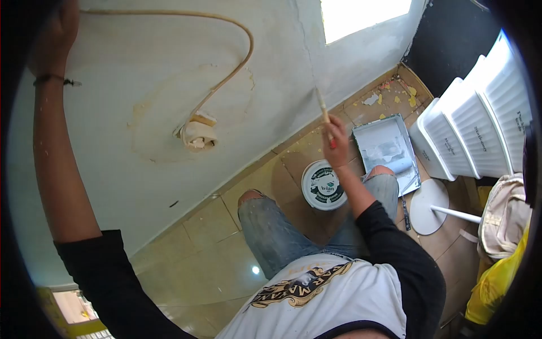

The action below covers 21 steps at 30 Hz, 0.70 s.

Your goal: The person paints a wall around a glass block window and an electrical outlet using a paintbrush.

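Observation:
My right hand (337, 141) is closed round the handle of a paintbrush (322, 107), whose bristles meet the pale wall (271, 85) just above the floor edge. High at the upper left, my left hand (59, 34) is raised by the wall, near the end of a beige cable (217, 16); its fingers are mostly cut off by the dark frame edge. The cable curves down to a wall fitting (200, 135) ringed by stained, patched plaster. Below my right hand stands a round white paint tub (323, 185) with a labelled lid, between my knees.
A paint tray (384, 141) with a roller (398, 162) lies right of the tub. White storage bins (480, 121) stand at the right. Near them are a round white base with a pole (429, 207), a beige bag (502, 217) and a yellow item (497, 282). Paint flakes (412, 91) litter the floor corner.

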{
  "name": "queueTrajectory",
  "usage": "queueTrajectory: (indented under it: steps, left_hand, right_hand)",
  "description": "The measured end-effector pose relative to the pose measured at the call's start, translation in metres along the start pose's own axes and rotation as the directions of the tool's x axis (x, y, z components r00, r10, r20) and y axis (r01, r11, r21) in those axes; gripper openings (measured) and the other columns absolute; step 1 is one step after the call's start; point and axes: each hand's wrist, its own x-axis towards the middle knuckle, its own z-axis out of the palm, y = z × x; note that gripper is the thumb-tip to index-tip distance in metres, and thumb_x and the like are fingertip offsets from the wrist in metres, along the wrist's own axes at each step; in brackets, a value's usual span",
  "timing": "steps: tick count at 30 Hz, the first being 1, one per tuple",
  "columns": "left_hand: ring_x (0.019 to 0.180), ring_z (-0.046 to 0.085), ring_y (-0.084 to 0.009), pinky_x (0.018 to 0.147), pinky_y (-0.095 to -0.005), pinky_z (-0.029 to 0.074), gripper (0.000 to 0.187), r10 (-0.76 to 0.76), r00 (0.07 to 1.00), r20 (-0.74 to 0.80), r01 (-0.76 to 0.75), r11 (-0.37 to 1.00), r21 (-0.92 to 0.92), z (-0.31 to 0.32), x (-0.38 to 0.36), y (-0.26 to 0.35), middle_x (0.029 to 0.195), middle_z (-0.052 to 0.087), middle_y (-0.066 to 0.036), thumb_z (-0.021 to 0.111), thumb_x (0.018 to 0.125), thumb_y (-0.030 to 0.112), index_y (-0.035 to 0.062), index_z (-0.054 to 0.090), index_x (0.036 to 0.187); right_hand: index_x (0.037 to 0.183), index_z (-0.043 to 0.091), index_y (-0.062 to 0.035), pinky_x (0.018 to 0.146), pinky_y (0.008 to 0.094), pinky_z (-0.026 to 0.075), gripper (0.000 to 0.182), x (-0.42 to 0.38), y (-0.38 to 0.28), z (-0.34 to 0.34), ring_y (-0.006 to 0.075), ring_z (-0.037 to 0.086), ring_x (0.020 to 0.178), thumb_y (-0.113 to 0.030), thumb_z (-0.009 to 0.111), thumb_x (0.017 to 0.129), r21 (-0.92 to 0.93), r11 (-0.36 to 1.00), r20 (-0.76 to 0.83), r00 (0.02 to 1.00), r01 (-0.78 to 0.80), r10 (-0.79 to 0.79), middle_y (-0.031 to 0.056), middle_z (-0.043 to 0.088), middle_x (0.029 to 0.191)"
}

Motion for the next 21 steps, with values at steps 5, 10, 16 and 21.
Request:
queueTrajectory:
  steps: [5, 10, 16, 21]
  left_hand:
    - [0.073, 0.04, -0.0311, 0.065, -0.0454, 0.032, 0.016, -0.216, 0.91, -0.352, 0.003, 0.856, -0.517, -0.07, 0.032, 0.047, 0.081, 0.04, -0.014, 0.042, 0.089, 0.019, 0.0056, 0.04, 0.079]
    - [0.076, 0.053, -0.0313, 0.072, -0.0405, 0.043, 0.016, -0.124, 0.949, -0.291, -0.053, 0.845, -0.532, -0.093, 0.028, 0.04, 0.087, 0.053, -0.016, 0.043, 0.098, 0.015, 0.0019, 0.051, 0.095]
    - [0.072, 0.053, -0.0297, 0.065, -0.0388, 0.043, 0.02, -0.237, 0.92, -0.314, 0.021, 0.826, -0.563, -0.08, 0.03, 0.047, 0.085, 0.051, -0.014, 0.039, 0.101, 0.019, 0.0041, 0.049, 0.093]
    - [0.076, 0.056, -0.0294, 0.071, -0.0386, 0.045, 0.02, -0.116, 0.924, -0.365, -0.107, 0.837, -0.536, -0.08, 0.025, 0.036, 0.089, 0.053, -0.014, 0.04, 0.102, 0.021, 0.0042, 0.051, 0.098]
  right_hand:
    - [0.103, 0.066, -0.0035, 0.087, 0.0387, 0.051, 0.024, -0.079, -0.029, 0.068, 0.0362, 0.06, 0.107, 0.004, 0.066, 0.081, 0.122, 0.988, 0.315, 0.948, -0.092, 0.049, 0.0193, 0.057, 0.122]
    - [0.104, 0.066, -0.0042, 0.088, 0.0387, 0.051, 0.027, -0.074, -0.015, 0.055, 0.0364, 0.06, 0.108, 0.004, 0.066, 0.078, 0.246, 0.969, 0.643, 0.751, -0.013, -0.153, 0.0183, 0.058, 0.123]
    - [0.101, 0.066, -0.0024, 0.087, 0.0366, 0.049, 0.019, -0.01, 0.04, -0.007, 0.0315, 0.06, 0.107, 0.002, 0.066, 0.082, 0.027, 0.989, 0.353, 0.927, -0.145, 0.126, 0.0175, 0.06, 0.114]
    - [0.101, 0.066, -0.0032, 0.088, 0.0367, 0.048, 0.015, -0.002, 0.051, -0.017, 0.0309, 0.06, 0.099, -0.001, 0.066, 0.086, -0.107, 0.989, -0.052, 0.994, -0.105, 0.1, 0.0164, 0.06, 0.106]
